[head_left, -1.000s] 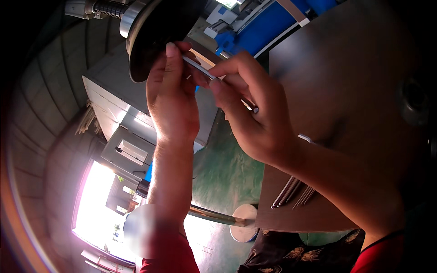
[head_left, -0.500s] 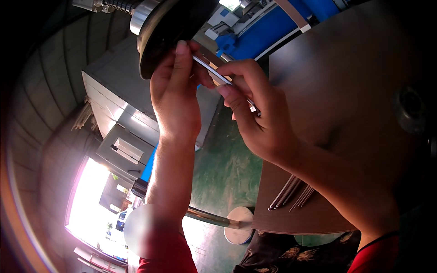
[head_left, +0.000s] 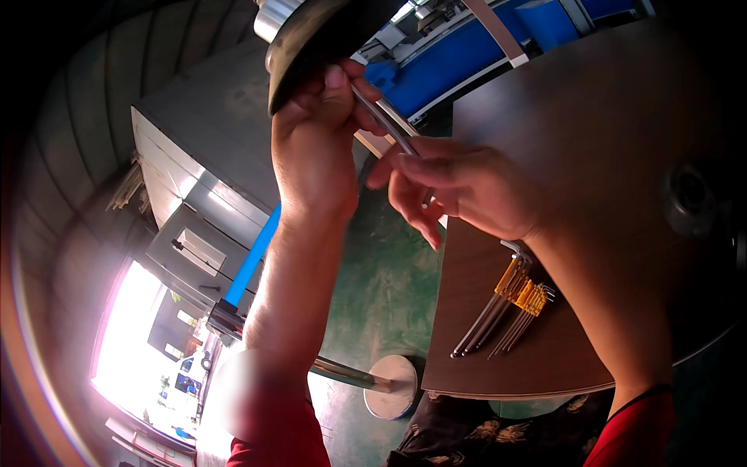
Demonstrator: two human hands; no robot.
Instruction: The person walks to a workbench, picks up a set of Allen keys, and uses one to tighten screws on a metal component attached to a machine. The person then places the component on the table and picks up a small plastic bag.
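Head view: slim metal rod [head_left: 387, 123], raised just beside dark disc [head_left: 334, 37], upper end pinched in left fingers [head_left: 336, 82], half-open right fingers [head_left: 414, 207] loose along lower length; work seemingly unfinished, contact with disc hidden; yellow-holdered hex keys [head_left: 510, 284] on worktop [head_left: 560, 140].

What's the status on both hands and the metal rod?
Left hand gripping metal rod, upper end hidden. Right hand at its lower part, grip unclear. Dark shade close by left hand, possibly in the way.
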